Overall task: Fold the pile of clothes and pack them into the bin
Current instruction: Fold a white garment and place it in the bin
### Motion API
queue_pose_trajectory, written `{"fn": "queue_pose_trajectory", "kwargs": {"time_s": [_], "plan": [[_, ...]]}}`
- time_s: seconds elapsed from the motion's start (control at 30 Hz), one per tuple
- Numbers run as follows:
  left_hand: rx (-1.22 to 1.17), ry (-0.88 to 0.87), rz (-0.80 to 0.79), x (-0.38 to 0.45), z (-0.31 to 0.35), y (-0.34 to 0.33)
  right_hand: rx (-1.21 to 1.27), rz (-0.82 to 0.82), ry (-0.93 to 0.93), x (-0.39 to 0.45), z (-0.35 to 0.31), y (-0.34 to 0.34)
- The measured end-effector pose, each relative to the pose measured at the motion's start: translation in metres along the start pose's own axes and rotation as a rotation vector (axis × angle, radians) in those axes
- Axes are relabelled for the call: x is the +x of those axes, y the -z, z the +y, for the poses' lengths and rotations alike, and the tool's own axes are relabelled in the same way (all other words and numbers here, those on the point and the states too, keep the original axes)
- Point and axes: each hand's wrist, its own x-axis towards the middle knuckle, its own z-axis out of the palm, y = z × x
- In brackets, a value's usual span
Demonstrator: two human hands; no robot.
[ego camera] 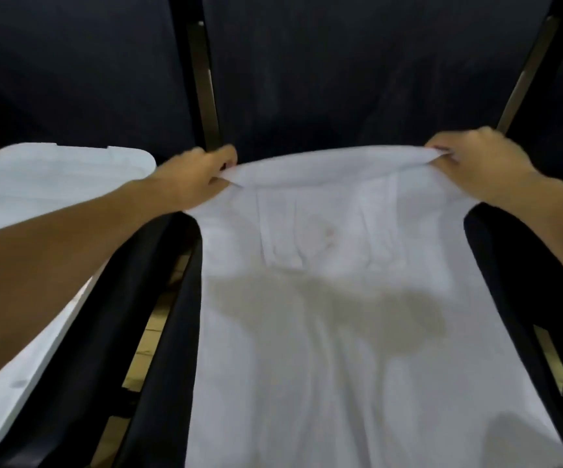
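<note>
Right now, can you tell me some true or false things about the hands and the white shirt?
1. Both hands hold the white garment by its far edge. True: the left hand and the right hand each pinch a corner.
2. The garment is red. False: it is white.
3. A white plastic bin sits to the person's left. True.
4. The garment is already folded into a small square. False: it is spread out long and flat towards the person.
5. The right hand is empty. False: it grips the cloth.
</note>
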Motion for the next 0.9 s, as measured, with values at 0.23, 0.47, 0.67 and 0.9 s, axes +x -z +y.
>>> {"fn": "queue_pose_trajectory", "kwargs": {"time_s": [0.23,0.47,0.67,0.9], "plan": [[0.029,-0.183,0.303,-0.081,0.044,0.04,0.247,0.158,0.135,-0.079,-0.025,0.052],[0.297,-0.578,-0.22,-0.224,0.118,-0.014,-0.044,-0.434,0.04,-0.231,0.0,0.012],[0.045,-0.39,-0.377,-0.221,0.146,-0.014,0.227,-0.199,-0.145,-0.264,0.006,0.011],[-0.138,-0.315,-0.264,-0.088,0.213,-0.037,0.383,-0.194,-0.617,-0.251,0.005,-0.009]]}}
